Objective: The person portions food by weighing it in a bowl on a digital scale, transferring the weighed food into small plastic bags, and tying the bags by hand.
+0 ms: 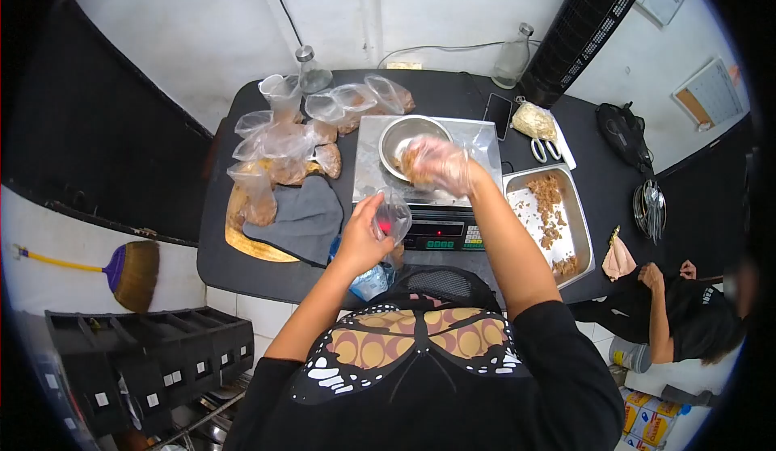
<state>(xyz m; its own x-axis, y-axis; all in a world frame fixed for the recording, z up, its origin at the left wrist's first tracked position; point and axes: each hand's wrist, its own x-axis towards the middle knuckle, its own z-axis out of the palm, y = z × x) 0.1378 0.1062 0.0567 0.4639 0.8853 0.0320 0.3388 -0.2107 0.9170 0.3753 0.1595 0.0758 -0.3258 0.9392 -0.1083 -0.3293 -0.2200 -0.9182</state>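
Observation:
My left hand (364,234) pinches the rim of a clear plastic bag (394,212), held in front of the scale. My right hand (443,166), in a clear plastic glove, reaches over the near right rim of a steel bowl (396,132). Brown shredded food, which looks like cooked meat (406,161), shows at its fingers, which are curled in and partly blurred. The bowl stands on the metal plate of a digital scale (372,160) with a lit red display. To the right, a steel tray (569,223) holds more of the shredded food.
Several filled plastic bags (283,145) and a grey cloth mitt (301,218) lie at the left. Glass bottles (511,61), a phone (499,115), scissors (546,150) and a tower fan (578,35) line the back and right. Another person (687,314) is at the lower right.

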